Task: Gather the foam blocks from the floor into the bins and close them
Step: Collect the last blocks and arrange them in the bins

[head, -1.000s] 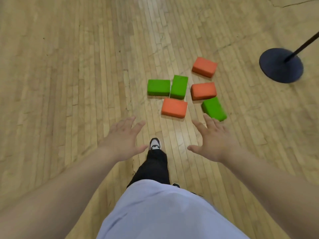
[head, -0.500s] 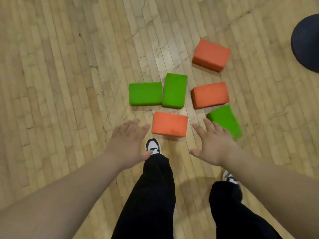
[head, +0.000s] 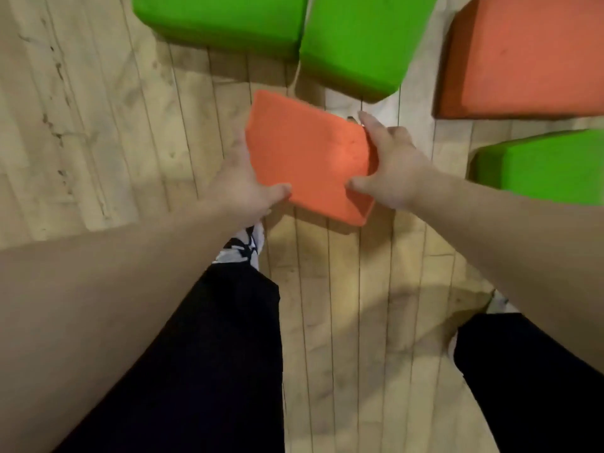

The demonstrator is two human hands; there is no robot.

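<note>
An orange foam block [head: 307, 155] sits between my two hands, tilted. My left hand [head: 238, 188] grips its left side with the thumb on top near the front corner. My right hand [head: 392, 165] grips its right side, thumb on top and a finger stretched along the far edge. Two green blocks [head: 222, 21] [head: 362, 40] lie side by side on the floor just beyond it. Another orange block [head: 529, 57] lies at the upper right and a third green block [head: 549, 165] at the right edge. No bin is in view.
The wooden plank floor [head: 81, 125] stretches to the left. My legs in dark trousers [head: 209, 364] and a white shoe [head: 242, 246] are below the hands; the other leg [head: 536, 377] is at the lower right.
I have bent down close to the blocks. Both hands, open above the floor before, now hold the nearest orange block by its sides. The dark stand base has left the view.
</note>
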